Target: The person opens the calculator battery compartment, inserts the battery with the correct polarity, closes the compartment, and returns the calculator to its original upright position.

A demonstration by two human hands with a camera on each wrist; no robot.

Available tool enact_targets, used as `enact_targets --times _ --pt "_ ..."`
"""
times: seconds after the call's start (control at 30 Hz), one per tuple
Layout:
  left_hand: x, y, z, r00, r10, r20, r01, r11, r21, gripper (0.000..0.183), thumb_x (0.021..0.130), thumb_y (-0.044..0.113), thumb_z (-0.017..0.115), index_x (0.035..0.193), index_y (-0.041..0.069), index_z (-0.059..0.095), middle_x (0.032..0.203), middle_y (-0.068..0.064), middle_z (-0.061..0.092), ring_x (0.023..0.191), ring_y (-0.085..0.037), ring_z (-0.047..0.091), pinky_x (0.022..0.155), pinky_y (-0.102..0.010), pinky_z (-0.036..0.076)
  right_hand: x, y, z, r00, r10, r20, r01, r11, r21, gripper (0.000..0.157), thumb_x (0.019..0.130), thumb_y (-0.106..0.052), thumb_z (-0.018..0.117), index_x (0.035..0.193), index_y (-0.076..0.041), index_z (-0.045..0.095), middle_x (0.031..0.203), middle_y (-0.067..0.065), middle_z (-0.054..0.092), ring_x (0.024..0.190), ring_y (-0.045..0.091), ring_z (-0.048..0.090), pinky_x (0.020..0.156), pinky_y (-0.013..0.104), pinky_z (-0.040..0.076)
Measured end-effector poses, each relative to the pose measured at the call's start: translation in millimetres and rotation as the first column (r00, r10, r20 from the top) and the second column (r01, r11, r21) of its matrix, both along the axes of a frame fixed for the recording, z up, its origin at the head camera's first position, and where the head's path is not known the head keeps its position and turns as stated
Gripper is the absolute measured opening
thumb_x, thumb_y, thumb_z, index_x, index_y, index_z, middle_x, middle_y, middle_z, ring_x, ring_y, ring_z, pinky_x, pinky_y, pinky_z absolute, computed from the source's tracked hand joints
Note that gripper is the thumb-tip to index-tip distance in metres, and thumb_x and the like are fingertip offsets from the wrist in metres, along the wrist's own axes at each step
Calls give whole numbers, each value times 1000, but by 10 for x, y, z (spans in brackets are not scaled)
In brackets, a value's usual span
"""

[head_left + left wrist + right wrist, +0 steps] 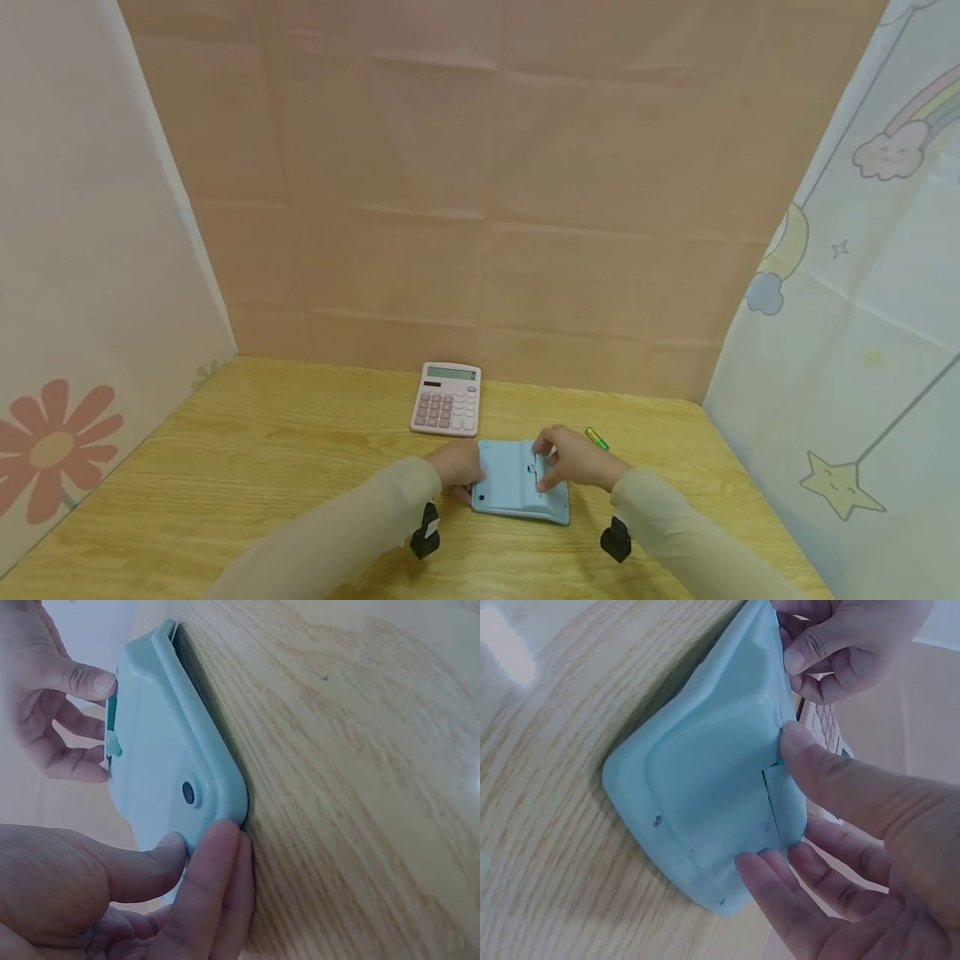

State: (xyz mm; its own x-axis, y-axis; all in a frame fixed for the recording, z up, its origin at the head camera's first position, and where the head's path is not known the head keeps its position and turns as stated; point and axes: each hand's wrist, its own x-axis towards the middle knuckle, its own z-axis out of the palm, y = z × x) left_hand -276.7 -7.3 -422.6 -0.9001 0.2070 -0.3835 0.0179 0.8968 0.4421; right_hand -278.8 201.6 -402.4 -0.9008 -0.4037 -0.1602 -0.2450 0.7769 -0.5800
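Observation:
A light-blue calculator [502, 477] lies face down on the wooden table, its back with a raised ridge turned up. My left hand [457, 463] grips its left edge; in the left wrist view the thumb presses near a corner by a round dark foot [188, 793], and the other fingers wrap the side. Over the ridge, my right hand [577, 460] holds the small battery cover [787, 804] between thumb and fingertips. A dark gap shows along one side of the cover in the right wrist view. Just beyond the right hand lies a green-and-yellow battery [597, 438].
Behind the blue calculator, a pink calculator [447, 400] lies face up with its display lit. A plain orange-brown sheet [480, 208] hangs at the table's back edge, with patterned sheets at both sides. Both wrists carry black camera mounts.

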Motion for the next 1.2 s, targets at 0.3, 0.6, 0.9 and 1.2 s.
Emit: enact_targets --times 0.3,0.6,0.9,1.2 --pt "-27 2 -24 1000 14 10 -15 1000 7 19 91 14 67 81 0 58 66 -8 57 47 -13 52 42 -19 39 27 12 16 1000 2 0 -2 1000 -11 43 70 -12 86 103 -5 60 101 5 58 92 22 58 76 36 52" --pt "-23 -1 -40 999 -32 -35 30 998 -51 22 91 16 68 77 1 59 63 -4 53 50 -12 49 46 -20 37 25 -3 9 1000 -14 -14 14 1000 -19 34 74 -5 82 99 -3 61 97 6 59 89 23 58 76 36 52" --pt "-41 6 -55 1000 18 2 -18 1000 -13 21 91 15 67 78 1 58 65 -7 56 47 -12 51 43 -19 37 45 -92 26 998 -45 -38 47 998 45 32 73 -2 82 96 -4 61 94 6 58 80 17 54 72 35 50" --pt "-48 3 -43 1000 15 2 -15 1000 -21 20 91 15 67 80 1 58 65 -7 56 48 -12 51 42 -19 36 15 -58 23 999 9 -34 -7 999 34 32 75 -5 81 99 -3 61 97 7 57 83 19 54 72 36 49"
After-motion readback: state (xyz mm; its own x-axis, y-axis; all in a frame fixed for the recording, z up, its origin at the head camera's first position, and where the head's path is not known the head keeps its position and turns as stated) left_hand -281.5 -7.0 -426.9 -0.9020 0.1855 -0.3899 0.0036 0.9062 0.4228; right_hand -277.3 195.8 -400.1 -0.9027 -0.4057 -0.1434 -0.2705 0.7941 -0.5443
